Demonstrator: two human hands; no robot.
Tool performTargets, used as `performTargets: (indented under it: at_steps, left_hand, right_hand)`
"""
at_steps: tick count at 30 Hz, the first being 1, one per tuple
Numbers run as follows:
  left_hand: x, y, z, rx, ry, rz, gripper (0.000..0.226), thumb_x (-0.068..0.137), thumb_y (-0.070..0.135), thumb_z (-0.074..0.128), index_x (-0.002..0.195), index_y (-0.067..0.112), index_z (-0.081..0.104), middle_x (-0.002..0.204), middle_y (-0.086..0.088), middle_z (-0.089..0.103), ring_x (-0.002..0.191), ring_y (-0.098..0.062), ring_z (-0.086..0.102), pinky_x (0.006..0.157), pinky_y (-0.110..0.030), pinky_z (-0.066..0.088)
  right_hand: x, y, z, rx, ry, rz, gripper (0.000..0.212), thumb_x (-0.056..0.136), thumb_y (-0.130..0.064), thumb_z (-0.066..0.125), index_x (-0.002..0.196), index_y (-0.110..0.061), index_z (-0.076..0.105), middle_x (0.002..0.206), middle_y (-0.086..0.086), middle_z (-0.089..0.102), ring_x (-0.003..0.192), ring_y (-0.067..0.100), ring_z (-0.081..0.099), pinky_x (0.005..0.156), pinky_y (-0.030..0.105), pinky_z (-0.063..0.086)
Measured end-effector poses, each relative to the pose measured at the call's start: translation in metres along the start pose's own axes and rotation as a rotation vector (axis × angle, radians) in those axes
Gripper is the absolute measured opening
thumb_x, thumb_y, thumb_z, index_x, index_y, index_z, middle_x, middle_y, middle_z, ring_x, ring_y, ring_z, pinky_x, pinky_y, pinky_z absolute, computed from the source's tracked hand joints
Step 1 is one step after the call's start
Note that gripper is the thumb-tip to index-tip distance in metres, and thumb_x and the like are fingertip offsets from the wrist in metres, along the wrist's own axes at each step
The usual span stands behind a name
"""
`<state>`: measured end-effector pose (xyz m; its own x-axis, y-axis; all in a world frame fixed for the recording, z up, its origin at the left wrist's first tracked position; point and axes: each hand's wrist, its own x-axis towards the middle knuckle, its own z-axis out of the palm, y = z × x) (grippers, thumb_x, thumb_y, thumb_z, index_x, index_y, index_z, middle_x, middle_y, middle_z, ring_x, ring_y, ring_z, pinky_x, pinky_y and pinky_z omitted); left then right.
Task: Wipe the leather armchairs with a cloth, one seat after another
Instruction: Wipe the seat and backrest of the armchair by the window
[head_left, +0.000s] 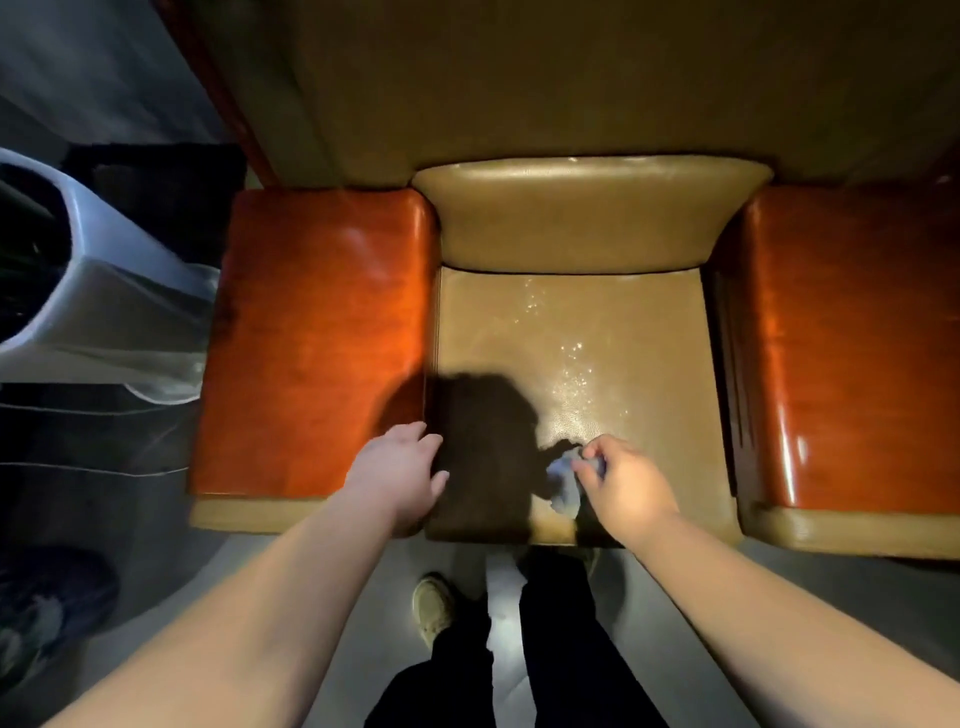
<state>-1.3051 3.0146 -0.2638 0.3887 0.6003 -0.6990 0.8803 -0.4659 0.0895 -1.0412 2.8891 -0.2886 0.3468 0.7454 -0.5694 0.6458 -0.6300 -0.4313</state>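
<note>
Right hand (626, 483) fingers curled, gripping bunched cloth (565, 483) on armchair (571, 332) seat front; cloth's long axis runs front-to-back; left hand (400, 470) fingers relaxed, holding nothing.

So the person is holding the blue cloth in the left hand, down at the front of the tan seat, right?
Not quite: the head view shows the blue cloth gripped in the right hand, at the front of the tan seat. The left hand holds nothing.
</note>
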Motion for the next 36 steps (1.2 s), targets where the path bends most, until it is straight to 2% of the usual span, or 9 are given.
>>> performTargets:
  at_steps: [5, 11, 14, 16, 18, 22, 25, 32, 36]
  left_hand:
    - [0.065, -0.021, 0.026, 0.221, 0.052, 0.162, 0.067, 0.105, 0.057, 0.043, 0.164, 0.026, 0.032, 0.175, -0.004, 0.018, 0.162, -0.025, 0.009, 0.132, -0.046, 0.012]
    - [0.113, -0.038, 0.084, 0.389, 0.096, 0.240, 0.075, 0.099, 0.070, 0.031, 0.163, 0.031, 0.035, 0.177, -0.003, 0.004, 0.162, -0.026, -0.009, 0.128, -0.058, -0.007]
    - [0.116, -0.045, 0.107, 0.359, 0.236, 0.297, 0.068, 0.093, 0.068, 0.037, 0.145, 0.032, 0.062, 0.170, -0.004, 0.032, 0.162, -0.028, 0.014, 0.128, -0.062, -0.002]
    - [0.120, -0.051, 0.113, 0.264, 0.327, 0.350, 0.059, 0.089, 0.062, 0.046, 0.129, 0.028, 0.073, 0.159, -0.004, 0.050, 0.156, -0.029, 0.031, 0.129, -0.062, 0.006]
    - [0.120, -0.054, 0.114, 0.245, 0.336, 0.359, 0.056, 0.088, 0.062, 0.048, 0.122, 0.028, 0.076, 0.153, -0.003, 0.056, 0.153, -0.029, 0.037, 0.129, -0.061, 0.008]
    - [0.119, -0.056, 0.115, 0.258, 0.358, 0.348, 0.055, 0.090, 0.065, 0.046, 0.119, 0.029, 0.076, 0.149, 0.000, 0.060, 0.151, -0.027, 0.039, 0.130, -0.058, 0.007]
    - [0.122, -0.059, 0.116, 0.244, 0.381, 0.369, 0.055, 0.089, 0.065, 0.047, 0.117, 0.028, 0.077, 0.145, 0.000, 0.063, 0.150, -0.026, 0.040, 0.130, -0.057, 0.007]
    - [0.122, -0.062, 0.121, 0.203, 0.440, 0.401, 0.051, 0.088, 0.057, 0.051, 0.110, 0.020, 0.078, 0.134, -0.003, 0.070, 0.145, -0.028, 0.046, 0.129, -0.058, 0.012]
    - [0.121, -0.064, 0.120, 0.223, 0.429, 0.404, 0.053, 0.088, 0.059, 0.051, 0.112, 0.020, 0.078, 0.135, -0.004, 0.069, 0.146, -0.029, 0.044, 0.130, -0.057, 0.009]
  right_hand:
    - [0.034, 0.022, 0.069, 0.071, 0.080, 0.158, 0.025, 0.095, -0.040, 0.067, 0.112, -0.024, 0.059, 0.114, 0.006, 0.053, 0.091, 0.029, 0.061, 0.088, 0.035, 0.050]
    - [0.059, 0.026, 0.150, 0.295, 0.014, 0.143, 0.062, 0.097, -0.027, 0.067, 0.152, -0.007, 0.045, 0.143, 0.016, 0.054, 0.126, 0.025, 0.054, 0.107, 0.024, 0.036]
    - [0.067, 0.037, 0.177, 0.097, -0.098, -0.015, 0.062, 0.103, -0.020, 0.055, 0.161, -0.013, 0.033, 0.155, 0.013, 0.048, 0.139, 0.035, 0.049, 0.114, 0.036, 0.038]
    - [0.078, 0.054, 0.183, -0.126, 0.045, -0.129, 0.055, 0.100, -0.021, 0.053, 0.154, -0.017, 0.045, 0.151, 0.012, 0.050, 0.138, 0.040, 0.045, 0.116, 0.045, 0.039]
    - [0.090, 0.065, 0.189, -0.315, 0.134, -0.212, 0.059, 0.096, -0.031, 0.056, 0.152, -0.016, 0.047, 0.162, 0.015, 0.035, 0.152, 0.042, 0.024, 0.125, 0.056, 0.021]
    - [0.123, 0.055, 0.216, -0.386, 0.063, -0.243, 0.076, 0.103, -0.039, 0.043, 0.165, -0.008, 0.012, 0.173, 0.014, -0.008, 0.159, 0.032, -0.014, 0.126, 0.043, -0.013]
    - [0.133, 0.023, 0.251, -0.417, 0.145, -0.263, 0.083, 0.098, -0.043, 0.051, 0.163, -0.003, 0.017, 0.171, 0.022, 0.002, 0.158, 0.038, -0.005, 0.128, 0.046, -0.007]
    - [0.112, 0.014, 0.307, -0.470, 0.054, -0.754, 0.080, 0.095, -0.041, 0.064, 0.159, -0.006, 0.033, 0.170, 0.018, 0.021, 0.159, 0.033, 0.008, 0.129, 0.048, 0.008]
    - [0.179, -0.026, 0.274, -0.443, 0.246, -0.344, 0.081, 0.095, -0.041, 0.058, 0.158, 0.001, 0.030, 0.167, 0.027, 0.019, 0.157, 0.043, 0.011, 0.128, 0.055, 0.007]
